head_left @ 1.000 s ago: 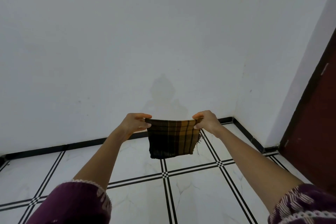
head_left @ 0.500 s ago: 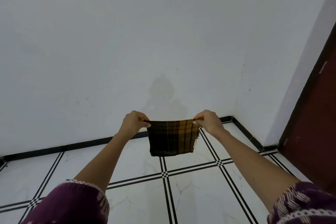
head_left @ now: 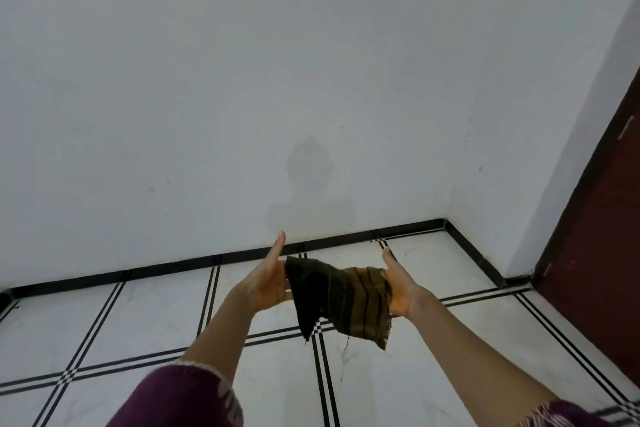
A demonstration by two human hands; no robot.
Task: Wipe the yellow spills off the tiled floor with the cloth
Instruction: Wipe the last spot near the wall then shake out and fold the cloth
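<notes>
A dark plaid cloth [head_left: 341, 300], brown and black with a fringe, hangs crumpled in the air between my two palms, above the white tiled floor [head_left: 138, 319]. My left hand [head_left: 270, 282] is flat, with straight fingers pointing forward and the palm turned toward the cloth's left edge. My right hand [head_left: 398, 288] mirrors it, its palm against the cloth's right edge. No finger curls round the cloth, and the right thumb is hidden behind it. No yellow spill shows on the visible tiles.
A white wall [head_left: 311, 80] rises ahead with a black skirting [head_left: 207, 258] along its foot. It meets a side wall in a corner at the right. A dark red door [head_left: 602, 236] stands at the far right. Black double lines cross the tiles.
Both hands were pinching the cloth's top corners and holding it stretched flat. Now the fingers are straightened, the hands are lower, and the cloth has slackened and crumpled between the palms.
</notes>
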